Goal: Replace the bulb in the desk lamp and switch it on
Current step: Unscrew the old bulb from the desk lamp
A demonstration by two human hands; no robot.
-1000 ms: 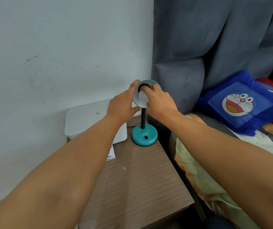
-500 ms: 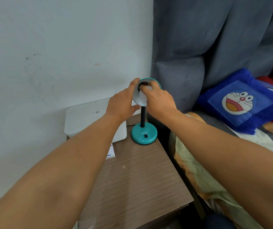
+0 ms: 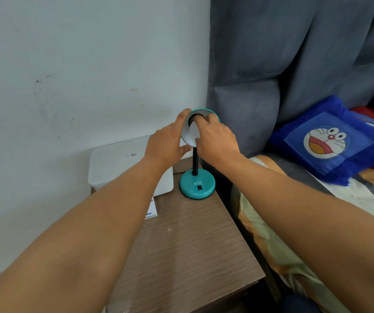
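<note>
"ATN" in white letters stands on the teal lamp base [image 3: 197, 182]
</note>
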